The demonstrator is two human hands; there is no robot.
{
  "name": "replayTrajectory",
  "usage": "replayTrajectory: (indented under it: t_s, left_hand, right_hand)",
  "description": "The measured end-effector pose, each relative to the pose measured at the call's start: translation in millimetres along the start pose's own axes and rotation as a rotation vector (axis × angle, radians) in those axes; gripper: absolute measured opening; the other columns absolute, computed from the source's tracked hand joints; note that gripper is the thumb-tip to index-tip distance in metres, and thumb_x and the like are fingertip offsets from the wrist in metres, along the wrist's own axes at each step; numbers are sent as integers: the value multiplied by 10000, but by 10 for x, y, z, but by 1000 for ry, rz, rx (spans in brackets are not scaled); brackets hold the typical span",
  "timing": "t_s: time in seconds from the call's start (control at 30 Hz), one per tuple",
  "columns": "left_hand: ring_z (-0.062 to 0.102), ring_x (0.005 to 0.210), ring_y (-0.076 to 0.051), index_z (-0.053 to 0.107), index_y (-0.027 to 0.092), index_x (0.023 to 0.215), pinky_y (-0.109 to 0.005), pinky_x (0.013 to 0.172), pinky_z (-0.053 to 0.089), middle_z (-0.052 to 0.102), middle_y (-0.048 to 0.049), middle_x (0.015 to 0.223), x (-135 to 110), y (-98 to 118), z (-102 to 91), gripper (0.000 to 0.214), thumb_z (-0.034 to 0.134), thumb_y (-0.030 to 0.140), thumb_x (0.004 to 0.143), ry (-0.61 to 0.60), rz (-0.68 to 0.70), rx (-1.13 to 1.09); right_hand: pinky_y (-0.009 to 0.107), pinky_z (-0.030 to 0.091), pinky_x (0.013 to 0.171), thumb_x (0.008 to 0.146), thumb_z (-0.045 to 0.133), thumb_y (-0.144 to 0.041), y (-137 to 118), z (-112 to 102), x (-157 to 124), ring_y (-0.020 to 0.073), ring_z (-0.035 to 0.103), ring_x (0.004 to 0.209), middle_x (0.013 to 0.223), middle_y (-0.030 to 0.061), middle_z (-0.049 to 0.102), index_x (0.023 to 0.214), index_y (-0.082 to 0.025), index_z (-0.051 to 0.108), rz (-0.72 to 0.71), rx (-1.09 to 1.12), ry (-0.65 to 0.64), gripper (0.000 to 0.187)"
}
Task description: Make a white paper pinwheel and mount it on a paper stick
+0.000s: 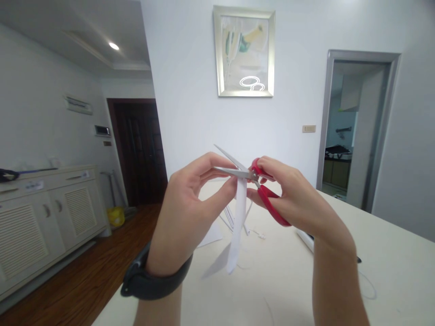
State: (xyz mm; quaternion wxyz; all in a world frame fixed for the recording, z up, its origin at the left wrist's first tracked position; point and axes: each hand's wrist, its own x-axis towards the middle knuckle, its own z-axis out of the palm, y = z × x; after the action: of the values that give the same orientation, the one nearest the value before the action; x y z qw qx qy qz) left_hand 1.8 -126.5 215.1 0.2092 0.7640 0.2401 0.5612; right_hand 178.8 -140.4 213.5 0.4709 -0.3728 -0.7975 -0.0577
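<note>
My right hand (285, 190) grips a pair of red-handled scissors (270, 206), its fingers in the loops. The metal blades are parted and point left. A strip of white paper (239, 217) hangs down below the blades, its top edge close to them near the pivot. My left hand (200, 190), with a dark band on the wrist, pinches the upper end of this strip between thumb and fingers. The lower end of the paper hangs over the table and widens to the left. Just where the blades meet the paper is hard to make out.
Behind the paper, several thin white rolled sticks (231, 217) and a white sheet (211, 235) lie on the pale table (292, 290). A white, dark-tipped object (306, 240) lies partly behind my right wrist. Thin thread-like curls lie at the right.
</note>
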Motion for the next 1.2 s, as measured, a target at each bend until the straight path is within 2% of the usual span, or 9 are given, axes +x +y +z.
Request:
replayTrajectory:
  t_s: [0.1,0.23,0.43,0.57,0.77,0.87,1.07,1.2]
  left_hand:
    - [616,887,-283,604,419,788,-409,633,506,678,83,885,-4,-11,6,191,567,251,706,10,-10,12]
    - [605,921,-279,608,404,830,-407,666,505,676,86,896,-18,-24,14,208,547,247,710,23,29,-3]
    - [595,879,-308,618,413,812,-465,702,494,666,51,850,-24,-53,5,200,569,273,677,50,22,17]
    - [604,879,-282,623,376,825,-430,700,503,672,49,854,-24,-59,5,161,571,298,693,48,17,1]
    - [614,892,-289,625,387,853,-410,685,513,655,38,698,-13,-35,9,179,558,306,709,34,30,17]
    - [627,857,-281,621,361,877,-398,648,519,661,27,747,0,-16,14,179,552,280,733,27,52,31]
    - [645,781,-192,594,222,815,-272,604,504,674,-8,888,15,39,18,109,548,139,761,20,61,63]
    - [647,806,-184,587,210,805,-246,602,502,671,-12,920,24,51,18,151,538,81,744,12,70,51]
  right_hand:
    - [219,385,606,795,554,-180,10,12,-1,99,457,713,821,-35,532,808,-204,467,0,-12,-21,91]
    - [219,374,598,804,550,-206,-2,0,-19,105,458,714,829,-29,530,797,-205,452,0,-16,-20,98]
    - [220,348,566,805,559,-223,-5,-13,-38,110,457,708,827,-28,524,787,-213,435,7,-32,-20,125]
    - [217,367,598,798,574,-245,-8,-12,-46,112,464,740,854,-32,527,807,-217,441,8,-22,-28,136]
    - [225,382,603,801,574,-277,-5,-17,-47,113,464,729,865,-28,529,813,-216,445,35,-41,-37,143]
    - [236,391,613,805,559,-249,11,-11,-33,118,470,737,879,-21,532,822,-216,451,53,-50,-47,114]
    - [240,402,626,809,543,-233,16,-8,-21,116,477,744,885,-25,536,829,-218,455,44,-43,-57,92]
    - [235,405,629,806,550,-231,13,-6,-24,115,482,747,884,-24,542,827,-216,458,30,-21,-61,95]
